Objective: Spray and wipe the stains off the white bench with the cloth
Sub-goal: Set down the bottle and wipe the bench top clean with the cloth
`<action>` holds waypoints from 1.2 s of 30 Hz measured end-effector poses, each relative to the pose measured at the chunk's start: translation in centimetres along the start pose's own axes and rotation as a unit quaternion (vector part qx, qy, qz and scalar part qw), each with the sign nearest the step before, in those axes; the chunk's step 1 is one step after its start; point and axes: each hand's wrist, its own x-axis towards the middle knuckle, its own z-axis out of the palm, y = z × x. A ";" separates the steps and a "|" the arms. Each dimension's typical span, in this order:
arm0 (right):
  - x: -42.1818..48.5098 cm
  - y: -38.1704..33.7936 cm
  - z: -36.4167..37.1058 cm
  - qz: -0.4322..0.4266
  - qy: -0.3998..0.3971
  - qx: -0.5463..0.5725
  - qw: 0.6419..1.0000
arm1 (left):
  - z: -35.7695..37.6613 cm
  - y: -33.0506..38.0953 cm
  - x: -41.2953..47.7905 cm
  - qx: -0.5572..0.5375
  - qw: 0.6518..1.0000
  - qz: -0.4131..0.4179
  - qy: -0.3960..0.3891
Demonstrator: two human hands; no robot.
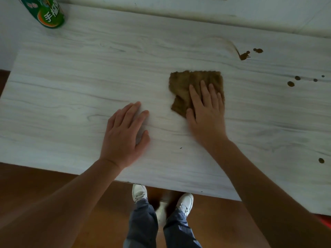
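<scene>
A brown folded cloth [186, 83] lies on the white wood-grain bench [71, 86]. My right hand [206, 111] presses flat on the cloth's near right part, fingers straight. Left of it, my left hand [125, 133] rests flat on the bare bench top and holds nothing. A brown smeared stain [243, 55] with small drops [258, 50] sits beyond the cloth to the right. More brown drops [291, 84] dot the right side, and one spot [321, 160] lies near the front right edge. A green spray can [48, 12] stands at the far left corner.
The bench's front edge [161, 185] runs just above my white shoes [139, 192] on a brown wooden floor [44, 185]. A pale wall or ledge [232, 8] borders the bench at the back. Something red [326, 221] shows at the lower right edge.
</scene>
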 end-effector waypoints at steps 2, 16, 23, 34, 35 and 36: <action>-3.7 -1.1 0.5 -0.033 -0.007 0.008 0.999 | 0.0 0.0 0.0 -0.004 1.000 -0.001 0.002; -19.6 3.3 -0.8 -0.020 -0.084 0.047 0.995 | -0.4 0.2 0.2 -0.016 1.000 -0.008 -0.012; -12.9 0.0 0.4 0.107 -0.014 0.036 0.994 | -0.4 0.3 0.2 -0.029 0.999 -0.004 -0.019; -13.7 -11.3 4.0 0.098 0.017 0.042 0.994 | -1.2 -0.8 -0.5 -0.149 0.989 0.007 -0.001; -14.3 -12.1 4.4 0.090 0.019 0.042 0.995 | -1.7 -1.3 -0.8 -0.158 0.987 0.017 0.001; -14.8 -12.7 4.8 0.083 0.021 0.042 0.995 | -2.1 -1.9 -1.3 -0.151 0.988 0.030 0.001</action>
